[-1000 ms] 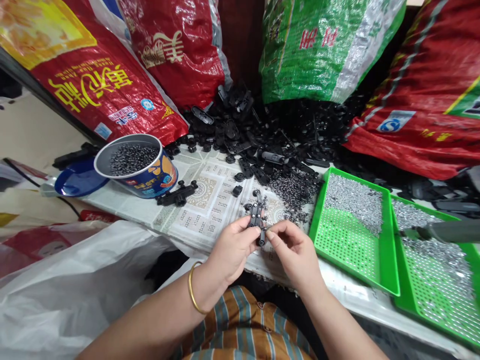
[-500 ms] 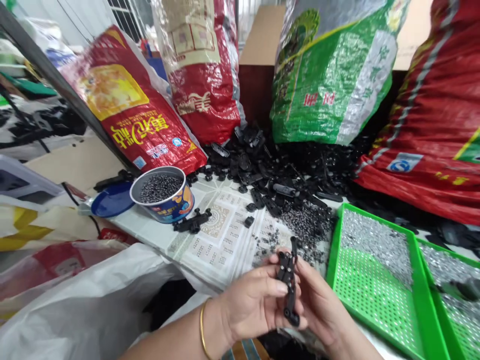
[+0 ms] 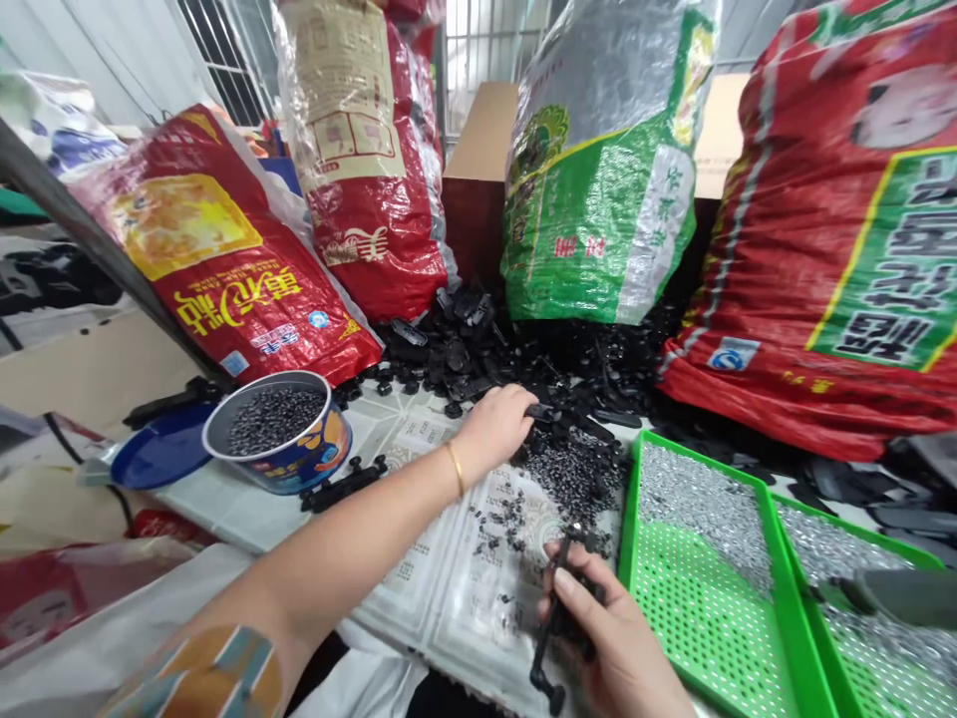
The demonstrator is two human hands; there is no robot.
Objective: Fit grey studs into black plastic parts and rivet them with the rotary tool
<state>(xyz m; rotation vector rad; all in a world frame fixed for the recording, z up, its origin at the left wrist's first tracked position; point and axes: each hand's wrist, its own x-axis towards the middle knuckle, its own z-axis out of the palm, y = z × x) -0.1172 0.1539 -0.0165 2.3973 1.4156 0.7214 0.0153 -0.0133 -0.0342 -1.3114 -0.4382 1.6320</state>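
My right hand (image 3: pixel 609 633) is closed round a black jointed plastic part (image 3: pixel 551 638), a slim bar with a knob at its lower end, held above the near table edge. Partly covered by the fingers, its remaining body is hard to see. My left hand (image 3: pixel 499 424), a gold bangle on its wrist, reaches out to the heap of black plastic parts (image 3: pixel 468 344). Its fingers curl down at a dark piece by the fingertips; what they grip is hidden. Small dark beads or screws (image 3: pixel 572 469) lie scattered just right of that hand.
A blue tin (image 3: pixel 310 449) full of small dark pieces stands left beside a blue lid (image 3: pixel 160 449). Green perforated trays (image 3: pixel 707 618) with silvery bits lie right, a dark tool (image 3: pixel 897 598) over one. Filled red sacks (image 3: pixel 785 249) and a green sack (image 3: pixel 579 239) line the back.
My left hand has let go of the jointed part and moved forward and left to the heap. The part stays in my right hand, now lower. The view has shifted right.
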